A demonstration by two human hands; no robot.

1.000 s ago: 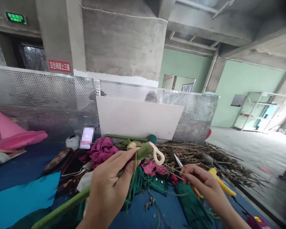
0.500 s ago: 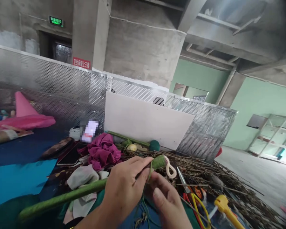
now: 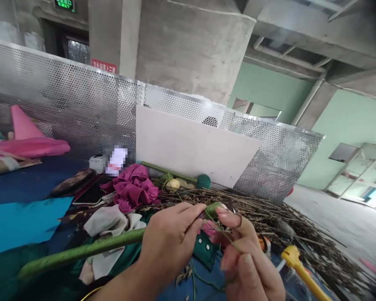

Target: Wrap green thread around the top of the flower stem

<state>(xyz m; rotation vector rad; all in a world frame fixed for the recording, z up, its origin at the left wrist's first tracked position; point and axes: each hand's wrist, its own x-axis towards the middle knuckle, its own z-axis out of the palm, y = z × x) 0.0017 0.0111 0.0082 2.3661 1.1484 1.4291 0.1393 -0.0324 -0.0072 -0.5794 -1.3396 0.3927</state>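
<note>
My left hand (image 3: 171, 238) grips a long stick wrapped in green (image 3: 87, 251) near its right end. The stick slants from the lower left, passes under that hand and comes out beyond the fingers. My right hand (image 3: 250, 255) is closed on a thin green string (image 3: 227, 236), drawn from the wrapped end; its thumb or a finger lies close to the tip and hides most of the pale loop there. Beneath the hands lies dark green cloth (image 3: 205, 251) with shiny studs. More green string hangs below, between the hands.
Dry twigs (image 3: 319, 251) spread to the right, beside a yellow-handled tool (image 3: 303, 271). Magenta cloth (image 3: 134, 190), a lit phone (image 3: 116, 161) and pale fabric (image 3: 105, 223) lie left. A white board (image 3: 191, 146) leans against the perforated metal partition (image 3: 65, 96) behind.
My right hand has moved right and up, drawing the string out from the stick, and now covers the scissors and most of the pale loop. The view has tipped slightly down.
</note>
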